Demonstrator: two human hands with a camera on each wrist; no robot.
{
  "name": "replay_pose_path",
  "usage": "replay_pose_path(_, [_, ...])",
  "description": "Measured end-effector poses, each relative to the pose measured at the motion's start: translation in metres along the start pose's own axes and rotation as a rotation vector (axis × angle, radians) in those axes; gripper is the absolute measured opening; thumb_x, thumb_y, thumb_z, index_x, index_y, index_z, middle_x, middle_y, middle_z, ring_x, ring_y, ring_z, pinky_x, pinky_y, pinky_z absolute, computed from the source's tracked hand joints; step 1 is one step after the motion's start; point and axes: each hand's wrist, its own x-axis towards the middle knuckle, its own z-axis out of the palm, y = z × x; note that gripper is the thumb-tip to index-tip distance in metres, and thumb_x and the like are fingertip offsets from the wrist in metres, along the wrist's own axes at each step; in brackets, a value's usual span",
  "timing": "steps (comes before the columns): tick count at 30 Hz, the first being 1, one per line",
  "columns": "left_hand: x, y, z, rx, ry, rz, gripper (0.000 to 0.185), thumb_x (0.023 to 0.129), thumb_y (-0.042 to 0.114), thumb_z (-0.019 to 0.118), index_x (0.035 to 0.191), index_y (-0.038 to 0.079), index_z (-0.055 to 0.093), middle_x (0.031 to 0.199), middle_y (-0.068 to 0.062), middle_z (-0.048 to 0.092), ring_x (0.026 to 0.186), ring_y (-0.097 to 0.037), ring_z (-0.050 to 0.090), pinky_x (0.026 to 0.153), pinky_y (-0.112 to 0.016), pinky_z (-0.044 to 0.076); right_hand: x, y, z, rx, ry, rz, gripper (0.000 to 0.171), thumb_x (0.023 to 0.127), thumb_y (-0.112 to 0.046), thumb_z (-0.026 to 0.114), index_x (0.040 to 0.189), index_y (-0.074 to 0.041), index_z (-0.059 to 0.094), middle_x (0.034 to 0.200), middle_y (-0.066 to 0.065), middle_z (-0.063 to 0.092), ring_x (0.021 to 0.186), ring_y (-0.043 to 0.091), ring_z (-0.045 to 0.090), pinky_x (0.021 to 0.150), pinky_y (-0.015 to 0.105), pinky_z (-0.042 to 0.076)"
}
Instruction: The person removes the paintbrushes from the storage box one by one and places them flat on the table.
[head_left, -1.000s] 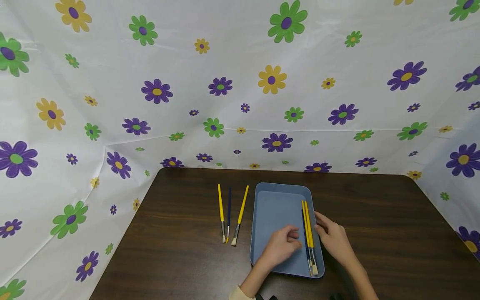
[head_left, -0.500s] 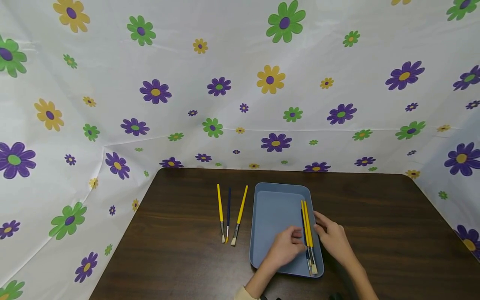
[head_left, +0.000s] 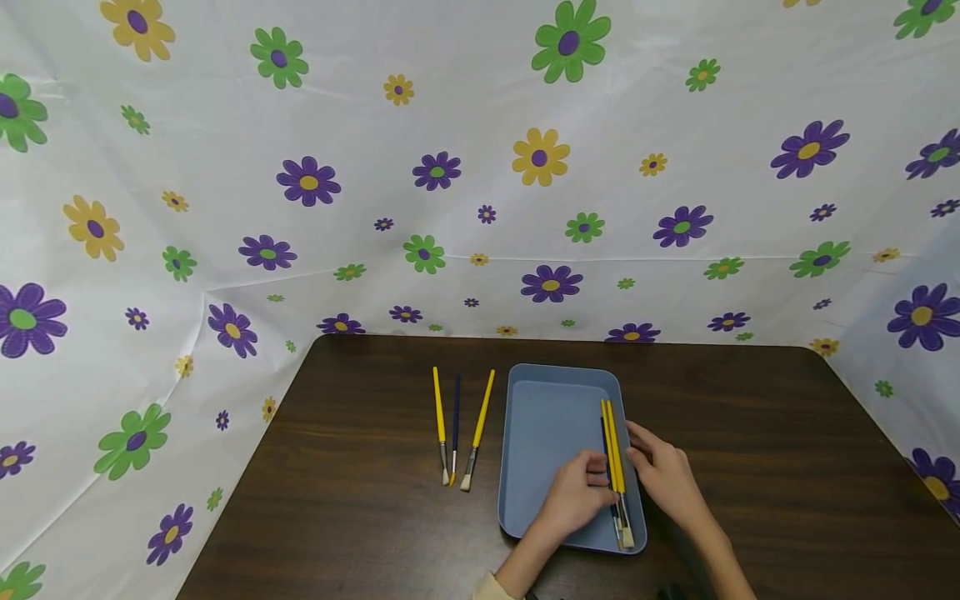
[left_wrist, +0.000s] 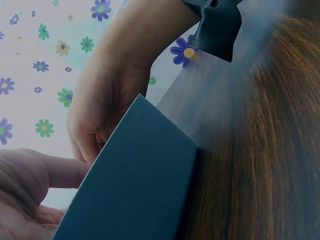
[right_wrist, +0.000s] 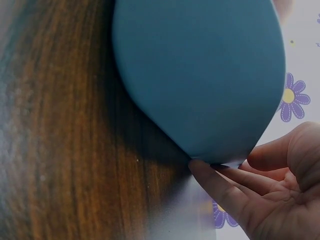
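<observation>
Three paintbrushes, inside tray along right wall, liable to splay if nudged unevenly by left hand, at the handles, cannot tell whether gripping, with right hand loosely extended against outer wall.

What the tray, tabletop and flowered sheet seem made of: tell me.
Tray: probably plastic, matte; smooth, one even blue-grey with rounded corners.
Tabletop: wood or wood-look laminate, soft sheen; dark streaky grain.
Flowered sheet: thin, smooth plastic or cloth, unclear which; visible fold creases.
</observation>
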Motion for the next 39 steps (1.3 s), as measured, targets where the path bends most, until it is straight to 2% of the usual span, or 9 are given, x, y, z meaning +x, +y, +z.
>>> replay_pose_path(9, [0.0007,-0.0003,0.0054,0.001,0.045,-0.001,0.045,0.081,-0.008,0.077,0.124,-0.001,0.065,0.113,-0.006,0.068,0.093,-0.016,0.071,0.076,-0.027,0.058,0.0002,-0.0008,0.0002,-0.002,-0.003,0.012,0.044,0.102,0.0,0.057,0.144,0.012,0.051,0.124,0.034,0.066,0.087,0.027,0.063,0.07,0.036,0.047])
replay_pose_path(18, [0.0012,0.001,0.0085,0.017,0.057,-0.016,0.046,0.08,-0.007,0.08,0.123,0.001,0.065,0.111,-0.002,0.064,0.092,-0.012,0.068,0.075,-0.025,0.057,-0.0011,-0.001,0.0007,0.003,0.011,0.002,0.043,0.102,0.001,0.057,0.143,0.012,0.051,0.123,0.033,0.067,0.087,0.026,0.064,0.069,0.034,0.048])
replay_pose_path(27, [0.0006,0.0024,0.0087,-0.042,0.07,-0.038,0.049,0.079,-0.008,0.079,0.125,-0.001,0.065,0.114,-0.006,0.058,0.1,-0.019,0.07,0.076,-0.026,0.058,0.0001,-0.0017,0.0008,0.003,0.004,0.006,0.043,0.102,0.0,0.057,0.143,0.012,0.052,0.123,0.033,0.067,0.087,0.026,0.062,0.07,0.035,0.047])
replay_pose_path(30, [-0.0004,0.0036,0.0084,-0.044,0.069,-0.024,0.049,0.079,-0.007,0.079,0.126,-0.003,0.064,0.115,-0.008,0.058,0.101,-0.022,0.07,0.077,-0.027,0.058,-0.0001,-0.0017,0.0006,0.002,0.007,-0.001,0.043,0.102,0.001,0.057,0.143,0.012,0.052,0.122,0.033,0.067,0.086,0.026,0.062,0.07,0.035,0.046])
replay_pose_path(34, [-0.0011,0.0046,0.0086,-0.05,0.066,-0.022,0.049,0.079,-0.007,0.078,0.126,-0.003,0.064,0.115,-0.008,0.058,0.101,-0.021,0.07,0.077,-0.027,0.059,-0.0005,-0.0015,0.0004,0.002,0.007,0.0,0.043,0.102,0.001,0.057,0.143,0.012,0.052,0.122,0.033,0.067,0.085,0.025,0.061,0.07,0.035,0.046])
replay_pose_path(39, [-0.0013,0.0043,0.0103,-0.104,0.069,-0.046,0.048,0.079,-0.007,0.078,0.125,-0.002,0.065,0.118,-0.006,0.061,0.101,-0.021,0.07,0.078,-0.028,0.058,-0.0006,-0.0016,0.0001,0.0,0.002,0.005,0.043,0.102,0.0,0.057,0.143,0.012,0.052,0.124,0.033,0.066,0.085,0.025,0.061,0.07,0.034,0.045])
